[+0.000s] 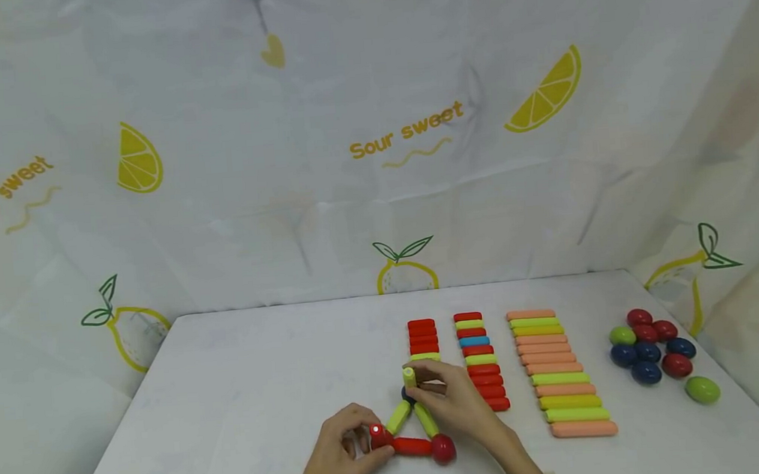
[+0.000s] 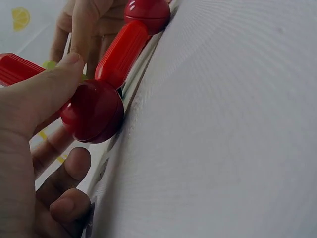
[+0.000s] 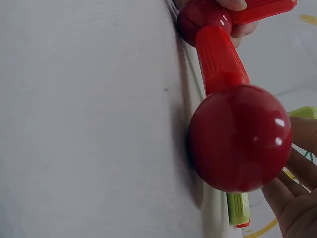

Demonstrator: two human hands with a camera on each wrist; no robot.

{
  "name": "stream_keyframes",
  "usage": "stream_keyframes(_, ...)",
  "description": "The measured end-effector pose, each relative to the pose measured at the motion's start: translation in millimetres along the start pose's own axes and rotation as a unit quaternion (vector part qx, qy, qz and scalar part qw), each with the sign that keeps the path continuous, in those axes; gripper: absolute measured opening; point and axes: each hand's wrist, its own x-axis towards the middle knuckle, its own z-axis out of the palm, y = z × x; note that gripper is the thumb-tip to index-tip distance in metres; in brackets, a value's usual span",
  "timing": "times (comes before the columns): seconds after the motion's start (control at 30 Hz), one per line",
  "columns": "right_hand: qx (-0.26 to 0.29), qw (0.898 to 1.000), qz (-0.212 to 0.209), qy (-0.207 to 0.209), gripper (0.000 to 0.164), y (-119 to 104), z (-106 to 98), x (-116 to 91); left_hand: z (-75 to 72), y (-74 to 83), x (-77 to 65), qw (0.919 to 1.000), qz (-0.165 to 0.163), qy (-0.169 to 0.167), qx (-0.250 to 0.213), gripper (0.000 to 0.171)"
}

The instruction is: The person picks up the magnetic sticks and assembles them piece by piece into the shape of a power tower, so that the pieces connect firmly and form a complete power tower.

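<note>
A triangle of toy building rods and balls lies on the table. Its corners are a dark blue ball (image 1: 408, 395), a left red ball (image 2: 94, 111) and a right red ball (image 3: 240, 139). A red rod (image 1: 413, 446) joins the red balls; two yellow-green rods (image 1: 398, 418) run to the blue one. My left hand (image 1: 345, 447) grips the left red ball, thumb across the base of a red rod (image 2: 19, 69) standing on it. With thumb and fingertips, my right hand (image 1: 458, 399) pinches a yellow-green rod (image 1: 409, 377) upright on the blue ball.
Beyond and beside my right hand are a column of short, mostly red rods (image 1: 422, 332) and another mixed column (image 1: 478, 360). Further right lies a column of longer orange, yellow and green rods (image 1: 553, 357). Several loose balls (image 1: 647, 353) sit near the table's right edge. A printed curtain (image 1: 250, 226) hangs behind.
</note>
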Motion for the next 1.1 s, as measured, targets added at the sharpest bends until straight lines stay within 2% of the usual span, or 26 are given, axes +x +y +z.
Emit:
stream_keyframes(0.13, -0.031, 0.999, -0.016, -0.017, 0.039, -1, -7, 2, 0.0, -0.5, -0.1, 0.9999, -0.008, -0.005, -0.007, 0.021)
stream_keyframes(0.23, -0.087, 0.996, -0.022, 0.003, 0.043, -3, -12, 5, -0.7, 0.2, 0.1, 0.9998, -0.013, -0.014, -0.001, 0.027)
stream_keyframes(0.33, -0.164, 0.986, -0.012, 0.026, 0.034, -4, -12, 11, -1.7, 1.0, 0.3, 0.9997, -0.012, -0.021, 0.01, 0.032)
stream_keyframes(0.47, -0.246, 0.969, 0.018, 0.013, 0.026, -4, -8, 17, -1.9, 0.5, 0.0, 0.9993, -0.019, -0.023, 0.021, 0.029)
stream_keyframes(0.67, -0.292, 0.956, 0.036, 0.01, 0.031, -4, -5, 18, -0.9, 0.0, 0.7, 0.9965, -0.069, -0.009, 0.046, 0.029)
stream_keyframes(0.8, -0.303, 0.952, 0.043, 0.02, 0.023, -2, -5, 14, -0.3, 1.7, 1.5, 0.9949, -0.089, 0.004, 0.047, 0.029)
stream_keyframes(0.87, -0.298, 0.953, 0.053, 0.026, 0.021, -2, -5, 13, -0.3, 2.9, 1.8, 0.995, -0.089, 0.008, 0.043, 0.029)
stream_keyframes(0.93, -0.278, 0.958, 0.056, 0.035, 0.02, -3, -6, 11, -0.2, 3.5, 1.8, 0.9956, -0.083, 0.013, 0.043, 0.029)
stream_keyframes(1.03, -0.215, 0.974, 0.051, 0.049, 0.022, -7, -10, 8, 0.2, 4.1, 1.7, 0.9963, -0.073, 0.02, 0.041, 0.029)
stream_keyframes(1.1, -0.163, 0.985, 0.037, 0.043, 0.022, -11, -14, 5, 0.7, 4.4, 1.8, 0.9966, -0.067, 0.024, 0.041, 0.029)
